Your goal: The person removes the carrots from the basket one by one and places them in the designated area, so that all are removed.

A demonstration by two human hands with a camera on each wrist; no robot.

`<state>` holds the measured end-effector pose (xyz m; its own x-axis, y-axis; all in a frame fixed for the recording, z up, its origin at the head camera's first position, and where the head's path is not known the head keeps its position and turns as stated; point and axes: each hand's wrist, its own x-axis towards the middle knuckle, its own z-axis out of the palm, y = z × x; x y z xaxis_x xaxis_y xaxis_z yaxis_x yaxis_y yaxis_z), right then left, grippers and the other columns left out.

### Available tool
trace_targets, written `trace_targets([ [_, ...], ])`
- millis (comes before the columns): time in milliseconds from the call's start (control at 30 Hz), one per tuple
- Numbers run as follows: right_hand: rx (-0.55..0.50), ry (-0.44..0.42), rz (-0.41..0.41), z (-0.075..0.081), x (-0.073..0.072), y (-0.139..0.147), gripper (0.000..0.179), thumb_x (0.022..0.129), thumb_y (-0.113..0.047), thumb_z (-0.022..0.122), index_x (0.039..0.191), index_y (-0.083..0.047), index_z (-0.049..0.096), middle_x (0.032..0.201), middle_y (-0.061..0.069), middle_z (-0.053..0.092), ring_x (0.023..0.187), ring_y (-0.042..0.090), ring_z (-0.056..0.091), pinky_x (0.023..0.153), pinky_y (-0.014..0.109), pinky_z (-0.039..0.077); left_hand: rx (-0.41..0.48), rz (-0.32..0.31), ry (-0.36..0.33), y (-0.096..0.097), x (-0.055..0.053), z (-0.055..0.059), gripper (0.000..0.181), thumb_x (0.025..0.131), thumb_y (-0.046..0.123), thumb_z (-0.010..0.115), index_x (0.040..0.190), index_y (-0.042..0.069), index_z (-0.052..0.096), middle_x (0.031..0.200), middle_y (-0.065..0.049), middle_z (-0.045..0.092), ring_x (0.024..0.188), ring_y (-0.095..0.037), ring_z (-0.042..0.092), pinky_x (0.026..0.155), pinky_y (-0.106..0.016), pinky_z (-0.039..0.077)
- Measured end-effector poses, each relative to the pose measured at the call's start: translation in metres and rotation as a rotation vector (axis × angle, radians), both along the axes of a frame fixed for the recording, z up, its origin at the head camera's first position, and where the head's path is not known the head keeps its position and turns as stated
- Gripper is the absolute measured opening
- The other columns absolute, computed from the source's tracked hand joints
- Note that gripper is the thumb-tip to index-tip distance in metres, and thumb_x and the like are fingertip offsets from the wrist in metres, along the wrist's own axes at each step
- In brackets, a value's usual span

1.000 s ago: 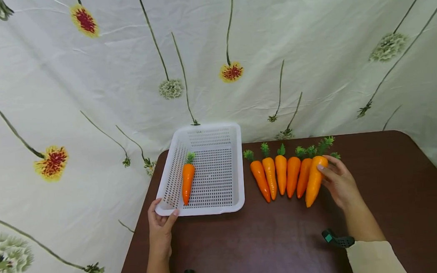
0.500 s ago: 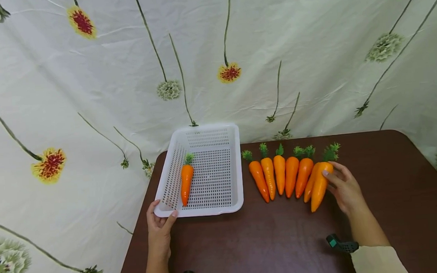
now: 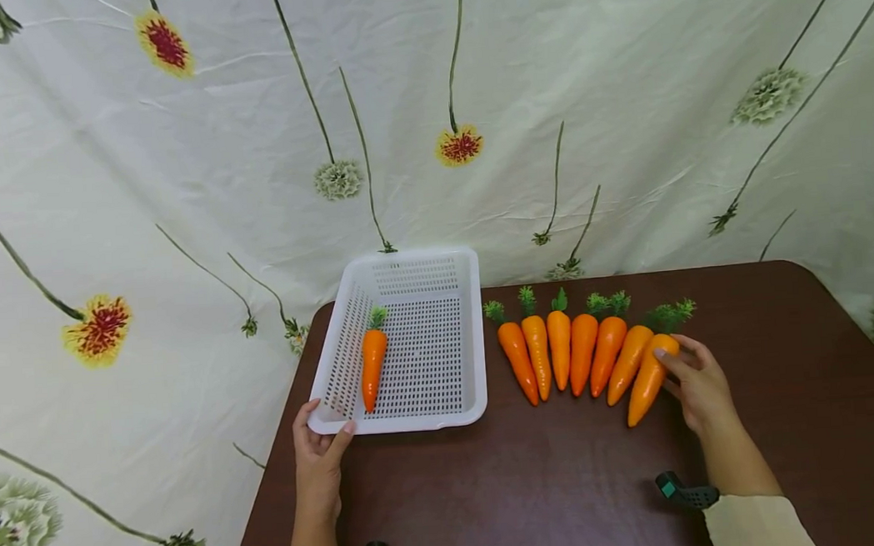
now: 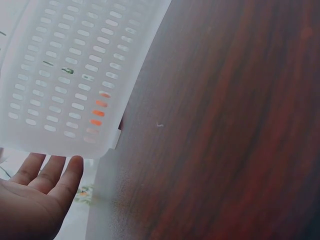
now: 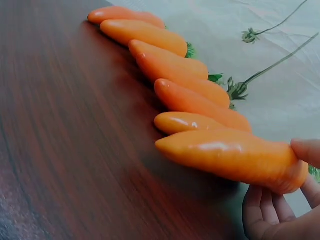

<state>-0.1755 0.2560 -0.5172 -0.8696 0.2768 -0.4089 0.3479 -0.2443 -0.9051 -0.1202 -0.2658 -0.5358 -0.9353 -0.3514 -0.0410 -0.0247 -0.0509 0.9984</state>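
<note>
My left hand (image 3: 319,460) holds the near left corner of a white perforated plastic basket (image 3: 473,337), thumb over the rim. In the left wrist view its fingers (image 4: 67,182) meet the basket's outer wall (image 4: 55,140). One carrot (image 3: 374,364) with a green top lies inside, along the left side. At the right end of a row, my right hand (image 3: 703,386) pinches the thick end of an orange carrot (image 3: 648,385) between thumb and fingers. Its tip points toward me, and in the right wrist view this carrot (image 5: 225,155) overlaps its neighbour (image 5: 182,121).
Several more carrots (image 3: 583,352) lie side by side between basket and right hand, green tops toward the back edge. The dark brown table (image 3: 511,494) ends at a flower-printed cloth (image 3: 417,199) behind and left. Black bands (image 3: 687,491) sit at both wrists.
My right hand has moved right and slightly toward me with its carrot, uncovering the neighbouring carrot now lying in the row. The left hand and basket have stayed in place.
</note>
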Motion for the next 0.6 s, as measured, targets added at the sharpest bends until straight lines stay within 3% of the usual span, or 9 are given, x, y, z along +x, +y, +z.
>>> trace_targets([
  [200,0.083,-0.05,-0.035,-0.0057,-0.0023,0.0025,0.058,0.097,-0.029,0.068,0.147,-0.025,0.04,0.115,-0.01,0.046,0.092,-0.002,0.057,0.076,0.014,0.053,-0.004,0.006,-0.005,0.0009,0.0005,0.0007,0.072,0.096,0.007,0.068,0.152,0.024,0.025,0.147,-0.003,0.042,0.129,-0.02,0.052,0.095,-0.01,0.049],
  [433,0.21,-0.095,0.008,-0.0068,-0.0038,0.0066,0.071,0.098,-0.035,0.065,0.158,-0.018,0.03,0.12,-0.008,0.045,0.09,-0.002,0.055,0.075,0.013,0.053,-0.007,0.009,-0.001,0.0011,0.0006,0.0012,0.073,0.095,0.007,0.068,0.152,0.023,0.026,0.146,-0.004,0.042,0.127,-0.017,0.054,0.094,-0.01,0.049],
  [533,0.259,-0.114,0.032,-0.0079,-0.0049,0.0085,0.074,0.099,-0.038,0.063,0.159,-0.016,0.027,0.13,-0.002,0.045,0.09,-0.003,0.055,0.079,0.015,0.053,-0.005,0.011,-0.002,0.0009,0.0002,0.0007,0.073,0.095,0.007,0.069,0.152,0.023,0.026,0.145,-0.003,0.043,0.128,-0.019,0.053,0.095,-0.01,0.05],
  [600,0.297,-0.125,0.046,-0.009,-0.0057,0.0096,0.075,0.099,-0.041,0.061,0.16,-0.015,0.025,0.142,0.006,0.043,0.093,-0.001,0.056,0.088,0.022,0.053,-0.005,0.014,-0.006,0.0008,0.0002,0.0007,0.073,0.095,0.008,0.069,0.151,0.024,0.026,0.145,-0.002,0.043,0.128,-0.02,0.053,0.094,-0.01,0.05],
])
